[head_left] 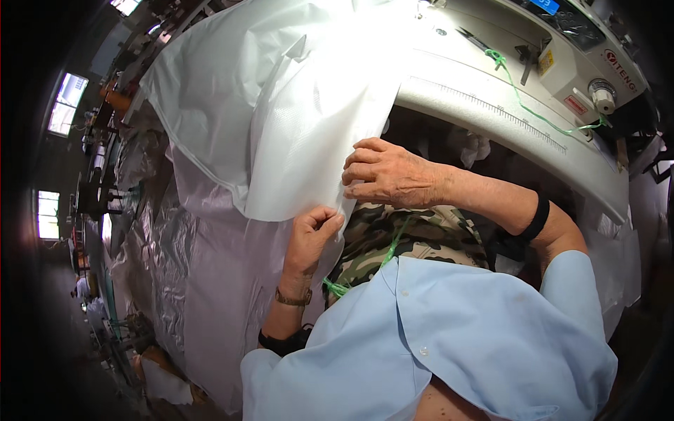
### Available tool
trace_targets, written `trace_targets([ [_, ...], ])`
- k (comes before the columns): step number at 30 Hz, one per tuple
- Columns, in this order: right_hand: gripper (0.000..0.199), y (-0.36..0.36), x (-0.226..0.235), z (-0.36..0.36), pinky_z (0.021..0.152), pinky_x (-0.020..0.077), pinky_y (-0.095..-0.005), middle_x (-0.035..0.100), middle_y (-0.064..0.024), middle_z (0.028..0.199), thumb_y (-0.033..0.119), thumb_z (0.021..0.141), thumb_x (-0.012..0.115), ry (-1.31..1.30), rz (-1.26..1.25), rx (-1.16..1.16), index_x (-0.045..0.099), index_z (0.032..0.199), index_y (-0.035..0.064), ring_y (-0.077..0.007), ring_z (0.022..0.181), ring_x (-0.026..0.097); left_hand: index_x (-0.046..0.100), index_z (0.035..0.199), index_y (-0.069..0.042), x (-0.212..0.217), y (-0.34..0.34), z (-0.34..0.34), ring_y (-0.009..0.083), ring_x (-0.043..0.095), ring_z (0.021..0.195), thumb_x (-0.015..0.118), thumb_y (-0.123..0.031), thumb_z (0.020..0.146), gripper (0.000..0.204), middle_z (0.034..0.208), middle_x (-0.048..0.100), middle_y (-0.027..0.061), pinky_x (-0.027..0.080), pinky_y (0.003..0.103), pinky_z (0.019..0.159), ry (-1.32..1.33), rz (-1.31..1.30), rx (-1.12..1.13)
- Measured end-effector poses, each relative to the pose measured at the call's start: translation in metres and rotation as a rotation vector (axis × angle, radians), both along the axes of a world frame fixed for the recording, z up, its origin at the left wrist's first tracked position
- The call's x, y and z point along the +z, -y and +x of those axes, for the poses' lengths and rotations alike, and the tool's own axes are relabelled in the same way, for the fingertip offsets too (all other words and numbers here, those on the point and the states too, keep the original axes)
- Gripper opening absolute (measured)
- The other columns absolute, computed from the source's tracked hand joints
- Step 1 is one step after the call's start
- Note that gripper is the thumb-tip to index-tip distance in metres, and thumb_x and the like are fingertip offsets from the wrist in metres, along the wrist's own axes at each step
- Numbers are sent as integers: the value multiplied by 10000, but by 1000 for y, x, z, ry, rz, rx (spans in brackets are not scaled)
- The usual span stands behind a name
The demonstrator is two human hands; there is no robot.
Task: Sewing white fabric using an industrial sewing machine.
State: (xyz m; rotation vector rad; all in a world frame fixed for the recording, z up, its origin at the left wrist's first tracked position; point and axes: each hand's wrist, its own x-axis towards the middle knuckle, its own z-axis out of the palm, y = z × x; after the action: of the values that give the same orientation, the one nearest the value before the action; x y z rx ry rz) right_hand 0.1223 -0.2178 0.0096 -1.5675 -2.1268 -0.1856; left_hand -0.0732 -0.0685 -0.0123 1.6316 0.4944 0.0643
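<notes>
A large sheet of translucent white plastic-like fabric (pixel 309 133) drapes over the left part of a sewing machine table and hangs down toward my lap. Near its lower corner, my left hand (pixel 314 235) pinches the edge between thumb and fingers. Just above and to the right, my right hand (pixel 393 173) lies on the same edge with its fingers curled over it; the fingertips press on the material, and part of the edge there is hidden under them.
The white sewing machine (pixel 590 63) stands at the upper right. A ruler scale runs along the table's curved front edge (pixel 491 112). Small dark snips (pixel 474 40) lie on top, tied to a green cord (pixel 526 102). More pale plastic sheeting (pixel 217 281) hangs at the left.
</notes>
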Motion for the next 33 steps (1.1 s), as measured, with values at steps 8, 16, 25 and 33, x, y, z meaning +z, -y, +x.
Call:
trace_targets([
  [8,210,-4,-9,-4,1008,393,-369,598,-11,968,234,884,657,-128,-38,-13,643,1054,113,-179,999,554,623,840,6,-4,5,-5,28,433,664,622,-133,949,177,733,532,-59,366,196,605,3,3,-8],
  [16,109,-9,11,-8,907,378,-374,593,-25,905,177,915,633,-270,-268,-6,602,970,88,-184,929,580,555,867,28,7,16,-2,188,463,681,555,-81,959,143,748,480,86,406,309,657,167,470,-33],
  [25,100,-16,9,-9,909,380,-369,603,-39,822,161,951,572,-281,-307,0,602,922,70,-191,863,598,537,857,49,6,16,-3,214,454,648,522,-94,971,184,724,482,124,405,333,635,98,452,-38],
  [33,136,-20,12,-14,876,380,-355,556,-28,774,192,964,545,-70,-347,-87,570,880,88,-190,823,567,572,804,11,-12,15,-6,51,399,627,546,-180,1004,277,678,477,-48,337,232,553,-19,-12,62],
])
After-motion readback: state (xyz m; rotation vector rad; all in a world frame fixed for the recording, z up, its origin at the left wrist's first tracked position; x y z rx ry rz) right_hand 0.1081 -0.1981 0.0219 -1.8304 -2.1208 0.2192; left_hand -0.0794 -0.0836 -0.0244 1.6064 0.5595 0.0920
